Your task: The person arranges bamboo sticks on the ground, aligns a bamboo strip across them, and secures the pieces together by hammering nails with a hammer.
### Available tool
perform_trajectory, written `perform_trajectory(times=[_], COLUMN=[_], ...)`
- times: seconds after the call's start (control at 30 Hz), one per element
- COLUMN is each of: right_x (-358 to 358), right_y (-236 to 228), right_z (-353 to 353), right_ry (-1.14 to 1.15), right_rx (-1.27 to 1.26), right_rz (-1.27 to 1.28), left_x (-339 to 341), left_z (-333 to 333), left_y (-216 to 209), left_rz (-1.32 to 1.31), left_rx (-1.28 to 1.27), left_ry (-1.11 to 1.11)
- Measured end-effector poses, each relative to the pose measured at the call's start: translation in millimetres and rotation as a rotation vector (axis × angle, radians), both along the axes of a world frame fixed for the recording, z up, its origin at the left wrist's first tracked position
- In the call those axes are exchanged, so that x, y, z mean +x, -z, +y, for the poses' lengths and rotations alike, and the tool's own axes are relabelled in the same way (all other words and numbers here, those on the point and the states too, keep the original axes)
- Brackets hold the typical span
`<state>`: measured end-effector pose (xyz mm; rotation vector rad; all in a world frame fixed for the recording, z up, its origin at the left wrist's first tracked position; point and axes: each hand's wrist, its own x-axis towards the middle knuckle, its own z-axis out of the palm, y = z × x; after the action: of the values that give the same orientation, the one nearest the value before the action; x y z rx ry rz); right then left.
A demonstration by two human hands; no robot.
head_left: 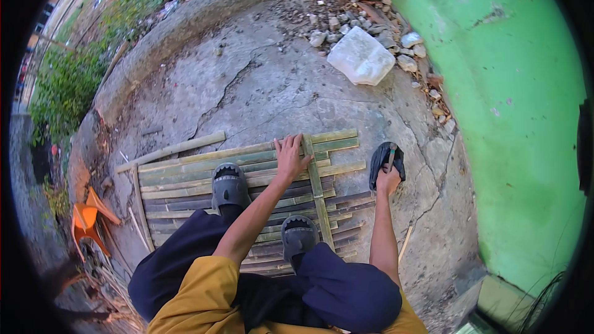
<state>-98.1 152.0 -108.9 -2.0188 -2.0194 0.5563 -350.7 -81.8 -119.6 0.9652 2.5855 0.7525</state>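
Note:
A panel of split bamboo slats (185, 176) lies on the ground under my feet. A bamboo crosspiece (317, 188) runs across the slats near their right ends, and another lies across at the left. My left hand (289, 158) rests on the upper slats beside the top of the crosspiece, its fingers stretched out and holding nothing. Off the panel's right side, my right hand (388, 180) is closed around the handle of what looks like a hammer (392, 153). The tool is over a black plastic bag (375, 167); the bag's contents are hidden.
My grey slippers (230, 187) stand on the slats. A loose bamboo pole (182, 150) lies along the far left edge. Beyond are a white block (361, 57) and rubble (337, 28). A green wall (501, 117) rises at right; an orange plastic object (86, 226) lies at left.

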Motion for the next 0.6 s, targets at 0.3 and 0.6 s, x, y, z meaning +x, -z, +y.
perform_trajectory(times=[0.3, 0.6], right_x=[0.0, 26.4], right_y=[-9.1, -28.1], right_z=[3.5, -15.2], right_ry=[-0.092, -0.153], right_rx=[-0.012, -0.082], right_rz=[-0.043, 0.046], left_x=[17.8, 10.7], left_z=[4.5, -3.6], left_y=[-2.8, -7.4], left_rz=[-0.054, -0.085], left_rx=[-0.031, -0.067], left_ry=[-0.060, -0.038])
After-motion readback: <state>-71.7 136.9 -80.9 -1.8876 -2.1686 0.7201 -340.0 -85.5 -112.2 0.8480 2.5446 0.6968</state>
